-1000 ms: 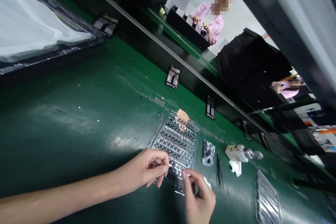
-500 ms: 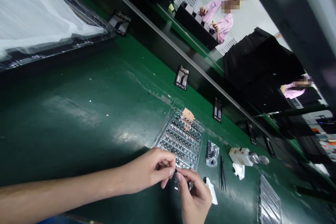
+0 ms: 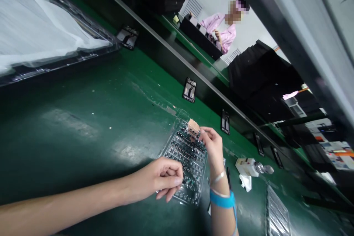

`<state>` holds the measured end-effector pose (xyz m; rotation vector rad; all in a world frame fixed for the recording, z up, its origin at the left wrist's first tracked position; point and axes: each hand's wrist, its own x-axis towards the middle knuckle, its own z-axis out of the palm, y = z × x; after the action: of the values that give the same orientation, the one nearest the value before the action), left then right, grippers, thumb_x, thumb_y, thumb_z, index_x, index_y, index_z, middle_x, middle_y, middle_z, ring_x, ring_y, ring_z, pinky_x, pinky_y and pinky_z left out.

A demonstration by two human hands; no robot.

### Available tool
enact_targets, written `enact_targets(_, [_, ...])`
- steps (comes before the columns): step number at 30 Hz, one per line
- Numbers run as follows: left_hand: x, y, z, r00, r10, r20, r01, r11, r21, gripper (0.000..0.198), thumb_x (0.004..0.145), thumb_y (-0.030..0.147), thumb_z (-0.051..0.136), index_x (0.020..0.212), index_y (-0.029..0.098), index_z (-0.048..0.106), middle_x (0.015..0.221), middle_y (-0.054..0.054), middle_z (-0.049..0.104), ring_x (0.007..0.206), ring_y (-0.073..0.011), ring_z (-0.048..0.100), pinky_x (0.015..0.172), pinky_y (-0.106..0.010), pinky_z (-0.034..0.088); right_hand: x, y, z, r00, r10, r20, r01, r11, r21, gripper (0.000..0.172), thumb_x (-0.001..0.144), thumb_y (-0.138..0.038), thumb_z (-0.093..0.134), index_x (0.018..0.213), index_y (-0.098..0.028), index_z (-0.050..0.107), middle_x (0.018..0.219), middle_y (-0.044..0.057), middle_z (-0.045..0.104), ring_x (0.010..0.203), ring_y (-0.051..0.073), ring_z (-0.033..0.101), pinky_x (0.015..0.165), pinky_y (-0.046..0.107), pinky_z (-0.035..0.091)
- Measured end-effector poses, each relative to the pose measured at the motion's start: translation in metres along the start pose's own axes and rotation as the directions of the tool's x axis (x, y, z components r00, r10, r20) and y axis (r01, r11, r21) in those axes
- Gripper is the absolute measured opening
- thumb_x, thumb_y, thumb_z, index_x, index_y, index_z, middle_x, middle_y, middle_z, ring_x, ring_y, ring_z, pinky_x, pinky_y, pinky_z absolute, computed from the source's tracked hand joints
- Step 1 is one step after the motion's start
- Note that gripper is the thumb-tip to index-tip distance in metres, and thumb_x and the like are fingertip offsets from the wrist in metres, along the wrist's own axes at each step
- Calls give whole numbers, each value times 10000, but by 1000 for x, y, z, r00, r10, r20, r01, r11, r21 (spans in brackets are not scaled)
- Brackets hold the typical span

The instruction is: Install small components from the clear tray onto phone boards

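Observation:
A clear plastic tray [image 3: 169, 139] full of small dark electronic parts [image 3: 184, 153] lies on the green bench. My left hand [image 3: 168, 179] hovers at its lower left edge, fingers curled and thumb against the index finger; whatever they pinch is too small to make out. At the tray's far right corner, my right hand [image 3: 212, 143] has thumb and index finger together beside a tan patch [image 3: 193, 125]. Anything between those fingertips is hidden. A blue strap [image 3: 222, 199] and a pale bangle circle my right wrist.
Several phone frames [image 3: 189, 90] stand along the bench's back edge. Right of the tray are a white bottle [image 3: 246, 167], a crumpled white tissue [image 3: 245, 182] and another clear tray [image 3: 276, 210]. Stacked trays under white sheeting [image 3: 41, 33] sit far left. A person in pink works opposite.
My right hand has moved from beside my left hand up to the tray's far right corner. My left hand stays nearly in place, its fingers still curled.

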<state>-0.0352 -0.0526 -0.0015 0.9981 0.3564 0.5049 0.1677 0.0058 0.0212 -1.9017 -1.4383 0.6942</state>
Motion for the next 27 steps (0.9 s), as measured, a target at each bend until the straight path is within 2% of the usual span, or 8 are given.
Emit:
enact_targets(4, [3, -4, -1, 999, 34, -24, -34, 999, 1, 271, 833, 372, 538, 683, 146, 520, 512, 41, 538, 389, -48, 371, 402, -156, 269, 62, 1, 20, 996, 7, -91, -28, 972, -232, 261, 835, -347, 571, 1016, -160, 594, 834, 16, 637, 744, 149, 600, 686, 308, 476])
enact_targets(8, [8, -7, -1, 991, 50, -122, -47, 998, 30, 233, 763, 341, 584, 652, 139, 545, 465, 46, 519, 364, -53, 362, 385, -161, 284, 105, -14, 46, 989, -8, -149, -54, 912, -406, 309, 879, -335, 532, 1136, -163, 531, 1122, 68, 569, 956, 194, 580, 820, 409, 480])
enact_targets(12, [15, -8, -1, 957, 80, -279, -61, 995, 78, 135, 687, 242, 609, 613, 136, 569, 457, 44, 524, 390, -69, 405, 414, -174, 321, 126, -32, 78, 977, -33, -211, -79, 862, -500, 331, 878, -328, 535, 1170, -173, 514, 1190, 78, 535, 1021, 215, 554, 855, 436, 463])
enact_targets(17, [18, -5, -5, 917, 148, -371, -120, 988, 99, 92, 693, 206, 572, 632, 137, 569, 469, 40, 538, 389, -73, 401, 403, -176, 308, 135, -42, 105, 958, -40, -284, -106, 871, -480, 330, 876, -322, 538, 1168, -170, 514, 1193, 80, 532, 1020, 217, 554, 849, 436, 468])
enact_targets(20, [17, -1, -8, 895, 183, -406, -157, 983, 97, 79, 708, 205, 542, 665, 139, 548, 511, 33, 547, 401, -76, 399, 404, -181, 309, 141, -48, 98, 952, -11, -305, -118, 910, -399, 318, 879, -315, 536, 1162, -171, 518, 1181, 77, 539, 999, 208, 564, 834, 422, 478])
enact_targets(23, [16, 2, -14, 861, 240, -448, -220, 971, 96, 97, 707, 219, 565, 660, 137, 542, 599, 18, 549, 505, -95, 455, 491, -203, 372, 139, -54, 72, 960, 10, -280, -91, 956, -278, 291, 885, -320, 527, 1131, -165, 534, 1122, 69, 570, 926, 182, 592, 782, 385, 504])
enact_targets(25, [15, 5, -19, 834, 269, -481, -258, 962, 92, 128, 716, 248, 580, 658, 140, 544, 709, -4, 552, 605, -114, 484, 526, -206, 388, 121, -54, 50, 972, -12, -235, -35, 981, -193, 317, 873, -339, 535, 1123, -143, 537, 1026, 68, 622, 857, 173, 618, 739, 352, 516])
enact_targets(27, [14, 8, -23, 808, 276, -520, -283, 957, 67, 155, 737, 278, 581, 668, 144, 547, 866, -37, 552, 709, -137, 507, 541, -209, 404, 83, -47, 30, 979, -62, -192, 39, 992, -121, 400, 823, -355, 578, 1147, -126, 521, 945, 72, 664, 842, 185, 633, 742, 332, 510])
